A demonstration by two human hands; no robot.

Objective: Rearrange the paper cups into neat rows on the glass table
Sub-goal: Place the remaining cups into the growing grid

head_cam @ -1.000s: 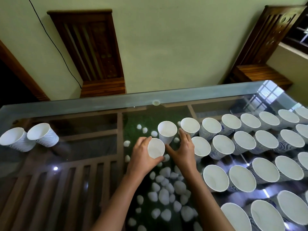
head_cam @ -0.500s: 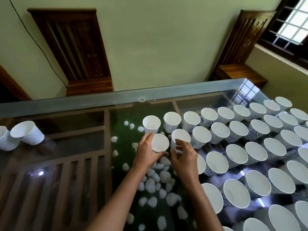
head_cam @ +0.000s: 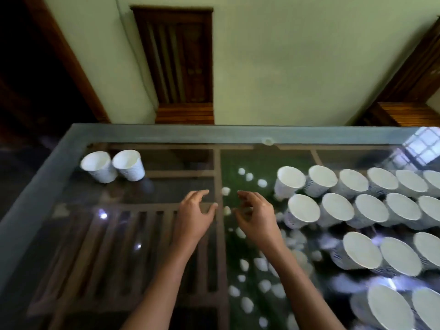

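Observation:
Several white paper cups stand in rows on the right half of the glass table (head_cam: 166,133); the row ends nearest me are one cup (head_cam: 289,181) at the back and another cup (head_cam: 302,209) in front of it. Two more cups (head_cam: 98,166) (head_cam: 129,164) stand side by side at the far left corner. My left hand (head_cam: 194,216) and my right hand (head_cam: 258,215) hover over the middle of the glass, fingers loosely spread, holding nothing. Both hands are left of the rows and apart from every cup.
Under the glass lie wooden slats (head_cam: 114,253) on the left and green turf with white pebbles (head_cam: 247,303) in the middle. Two wooden chairs (head_cam: 183,67) (head_cam: 409,91) stand against the wall behind the table. A dark doorway is at the far left.
Both hands have let go of the cups they were setting down at the row ends and have drawn away to the left. The view has swung left, bringing the two far-left cups inward.

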